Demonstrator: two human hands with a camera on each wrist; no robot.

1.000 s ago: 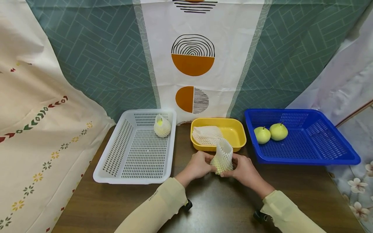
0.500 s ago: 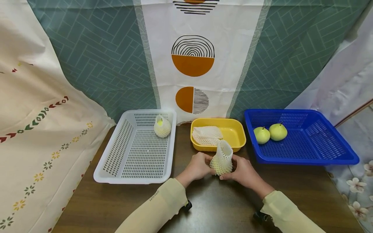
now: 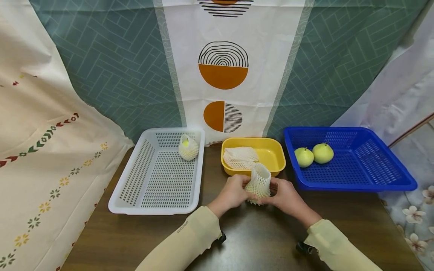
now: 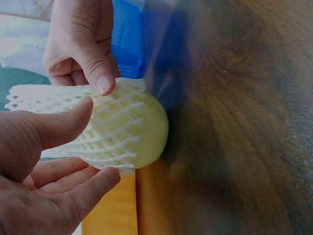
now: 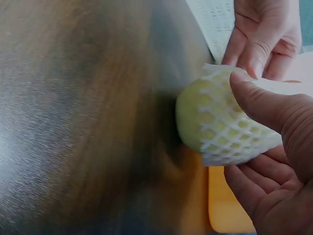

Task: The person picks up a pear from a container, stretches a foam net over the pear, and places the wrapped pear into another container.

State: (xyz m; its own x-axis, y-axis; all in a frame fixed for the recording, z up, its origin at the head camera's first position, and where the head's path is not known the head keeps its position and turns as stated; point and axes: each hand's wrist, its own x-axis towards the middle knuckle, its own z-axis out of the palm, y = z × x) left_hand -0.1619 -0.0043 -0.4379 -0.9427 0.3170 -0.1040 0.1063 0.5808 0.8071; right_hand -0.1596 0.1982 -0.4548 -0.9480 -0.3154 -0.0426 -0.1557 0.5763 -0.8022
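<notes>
1. The left hand [image 3: 235, 191] held the net [image 3: 260, 180] with the pear [image 4: 155, 127] inside it, thumb on the near side and fingers curved round the far side.
2. The right hand [image 3: 285, 196] held the same net and pear from the other side, in the same way; the 2 thumb tips lay just beside each other on the near side.
3. The pear was between the 2 hands, in front of the yellow tray [image 3: 278, 169]. Its lower end showed bare beyond the net's edge, close to the table [image 3: 254, 241]; whether it touched the wood, I could not tell.
4. The net's other end stood up above the pear as a loose, open tube.
5. Flat netting [image 3: 240, 156] lay in the left part of the yellow tray; how many pieces, I could not tell.
6. The white basket [image 3: 113, 205] stood to the left of the tray and held 1 wrapped pear [image 3: 188, 148] near its back right corner.
7. The blue basket [image 3: 359, 186] stood to the right and held 2 bare pears [image 3: 323, 153], side by side near its left wall.
8. Patterned cloth [image 3: 129, 75] hung behind the table.
</notes>
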